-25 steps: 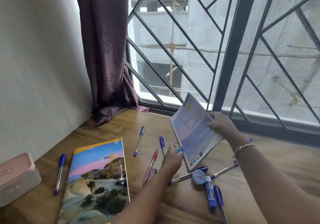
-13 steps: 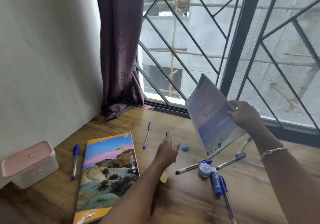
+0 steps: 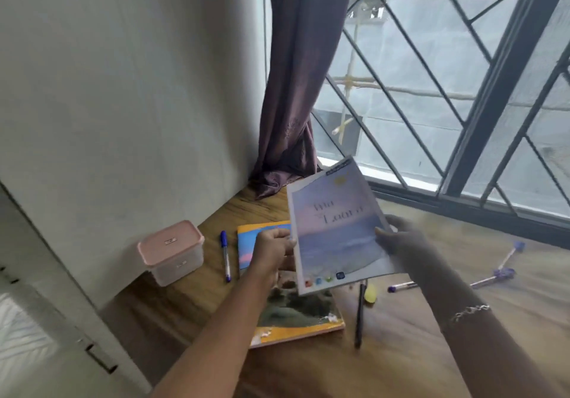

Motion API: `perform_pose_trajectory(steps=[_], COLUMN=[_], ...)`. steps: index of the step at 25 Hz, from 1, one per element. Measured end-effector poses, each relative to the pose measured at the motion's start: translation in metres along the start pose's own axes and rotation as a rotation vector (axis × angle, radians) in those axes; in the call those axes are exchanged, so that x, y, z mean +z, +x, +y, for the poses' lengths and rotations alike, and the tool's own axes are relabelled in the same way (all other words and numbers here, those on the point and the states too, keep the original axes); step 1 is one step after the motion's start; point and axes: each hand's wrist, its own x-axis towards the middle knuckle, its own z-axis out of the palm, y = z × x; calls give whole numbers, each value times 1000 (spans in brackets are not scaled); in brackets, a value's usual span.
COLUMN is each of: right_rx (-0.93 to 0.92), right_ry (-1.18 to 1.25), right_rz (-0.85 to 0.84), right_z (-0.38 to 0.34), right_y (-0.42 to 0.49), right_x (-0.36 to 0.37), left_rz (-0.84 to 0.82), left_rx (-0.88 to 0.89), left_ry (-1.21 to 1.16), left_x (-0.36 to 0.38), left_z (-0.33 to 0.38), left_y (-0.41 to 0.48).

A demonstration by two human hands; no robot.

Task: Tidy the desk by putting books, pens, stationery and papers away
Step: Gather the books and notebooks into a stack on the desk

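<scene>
Progress looks slight so far: we judge the tidying to be at its first real step. We hold the purple notebook [image 3: 336, 231] in the air above the desk [image 3: 401, 357], tilted with its cover toward us. In our view it overlaps the yellow-bordered landscape book [image 3: 296, 311], which lies flat on the wood. Our right hand [image 3: 401, 240] grips the notebook's right edge, thumb on the cover and fingers behind it. Our left hand [image 3: 274, 248] has its fingers curled at the left edge and seems to pinch it, though motion blur leaves that contact less than certain.

Nothing we can see has been put away yet. The pink-lidded box [image 3: 172, 249] stands closed by the wall, and we cannot tell what it holds. 1 blue pen [image 3: 225, 255] lies between the box and the landscape book. 1 dark pen [image 3: 358, 317] lies to the right of that book, with a small yellow object [image 3: 370, 293] just beside its far end; we cannot tell what that object is. At least 3 loose pens [image 3: 490, 279] are scattered further right, well apart from the books and blurred.

What is left, as we read it: set the notebook down with the other book so the 2 make a stack. Then gather every pen and the small stationery, probably into the box. No papers show in this view.
</scene>
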Motion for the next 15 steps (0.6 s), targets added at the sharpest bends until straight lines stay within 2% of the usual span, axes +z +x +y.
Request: perform_pose_trajectory(steps=[2, 5, 9, 15], right_rx=[111, 177, 204, 177], right_ry=[58, -25, -184, -597], right_rz=[-58, -148, -83, 20], right_z=[18, 49, 67, 84], right_y=[-2, 0, -5, -8], right_x=[27, 59, 85, 99], left_rz=[64, 154, 194, 308], left_rx=[0, -43, -76, -64], left_ry=[14, 74, 200, 469], left_x=[-29, -59, -76, -75], left_z=[-4, -18, -39, -65], left_y=[-5, -3, -1, 6])
